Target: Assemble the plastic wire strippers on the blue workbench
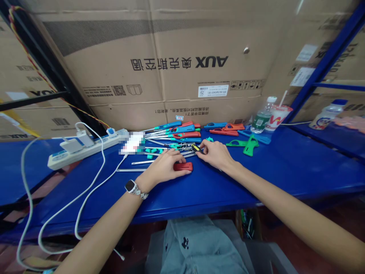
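My left hand (167, 167) is closed on a red long-reach lighter (186, 166) lying on the blue table. Its metal tube (128, 170) points left from under my fingers. To the right, my right hand (215, 153) pinches a small black-and-yellow tool (196, 148), whose exact kind I cannot make out. Just beyond both hands is a pile of red and blue lighters (185, 135) with silver tubes. Small green plastic parts (149, 152) lie among the tubes by my left hand.
Green lighter handles (251, 145) lie right of my right hand. Behind them stand a water bottle (261, 115) and a paper cup with a straw (276, 118). A white power strip (59, 160) with trailing cables is on the left. Cardboard (171, 38) walls off the back.
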Demonstrator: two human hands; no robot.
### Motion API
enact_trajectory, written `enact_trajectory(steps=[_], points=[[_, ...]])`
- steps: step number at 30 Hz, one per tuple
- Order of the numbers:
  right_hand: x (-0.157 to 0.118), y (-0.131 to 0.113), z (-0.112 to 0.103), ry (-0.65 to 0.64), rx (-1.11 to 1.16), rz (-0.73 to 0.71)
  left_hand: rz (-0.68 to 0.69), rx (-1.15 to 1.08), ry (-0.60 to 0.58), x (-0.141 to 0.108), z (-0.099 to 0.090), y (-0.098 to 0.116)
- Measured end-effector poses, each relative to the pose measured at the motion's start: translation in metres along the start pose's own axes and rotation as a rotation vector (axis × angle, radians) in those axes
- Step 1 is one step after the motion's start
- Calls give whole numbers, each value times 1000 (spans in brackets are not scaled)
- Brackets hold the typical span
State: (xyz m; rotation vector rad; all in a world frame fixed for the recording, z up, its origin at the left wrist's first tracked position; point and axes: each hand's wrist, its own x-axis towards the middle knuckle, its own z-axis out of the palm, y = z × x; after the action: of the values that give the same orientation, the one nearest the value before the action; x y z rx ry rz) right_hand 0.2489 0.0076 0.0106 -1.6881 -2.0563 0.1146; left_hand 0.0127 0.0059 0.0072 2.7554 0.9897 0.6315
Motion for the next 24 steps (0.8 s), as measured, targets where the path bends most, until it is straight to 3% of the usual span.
enact_trajectory(steps=[7,9,11,15,18,24], points=[[33,-41,28,53,931,-10,-165,-258,297,0,-8,-10],[43,-55,34,27,1085,16,-178,-310,273,-3,-10,-13],[49,-64,35,-16,1192,25,-161,-336,162,-7,-13,-14],[46,-62,28,-18,1244,-14,-131,-260,-21,-12,-16,-16],[37,-52,24,22,1172,-72,-145,-233,-43,-12,-16,-17],[22,-43,26,-29,994,-178,-190,-271,-31,-12,-13,-19]])
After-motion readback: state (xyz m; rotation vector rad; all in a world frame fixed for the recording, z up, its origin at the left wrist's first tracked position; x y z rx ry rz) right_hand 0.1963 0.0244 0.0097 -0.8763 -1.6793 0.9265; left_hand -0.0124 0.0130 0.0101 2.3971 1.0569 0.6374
